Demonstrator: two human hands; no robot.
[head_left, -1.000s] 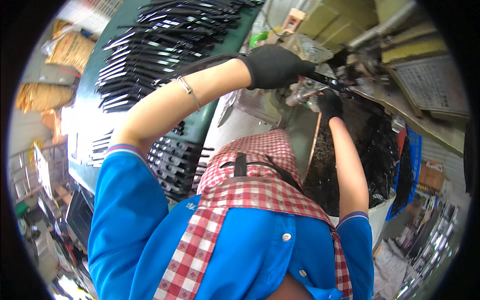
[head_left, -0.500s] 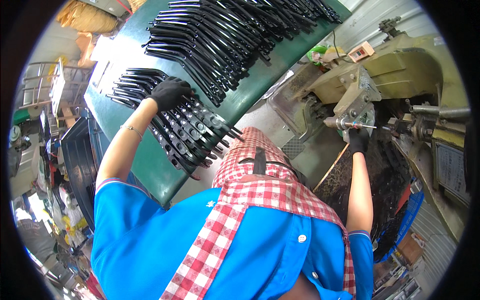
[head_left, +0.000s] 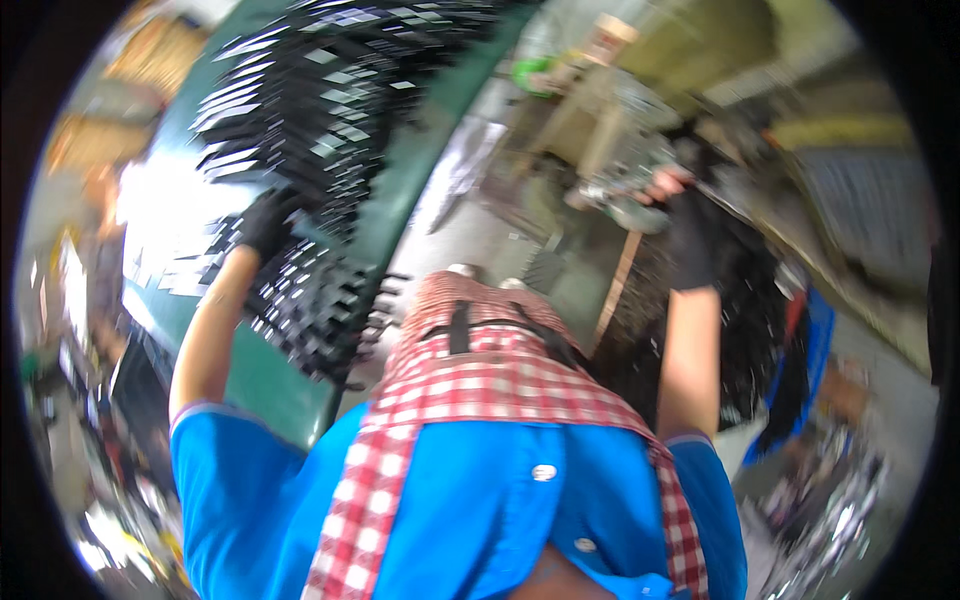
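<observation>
The whole picture is smeared by motion. My left hand point(head_left: 268, 225), in a black glove, is over the nearer rows of black metal bent bars point(head_left: 320, 310) on the green table point(head_left: 415, 172). Its fingers are too blurred to show whether they grip a bar. On the right, my right hand point(head_left: 685, 220), also in a black glove with bare fingertips, reaches to the metal fixture point(head_left: 612, 190) of a machine. The fingertips are curled together at the fixture's end; what lies between them is too blurred to make out.
A larger bank of black bars point(head_left: 290, 100) covers the table's far part. The green machine body point(head_left: 700, 45) stands at the far right. Below my right arm are a dark heap point(head_left: 735, 350) and a blue crate edge point(head_left: 815, 345). A foot pedal point(head_left: 543, 268) sits on the floor.
The view has swung, so table and machine sit further left and higher. My right fingertips now show curled at the fixture. My left hand stays over the nearer bars.
</observation>
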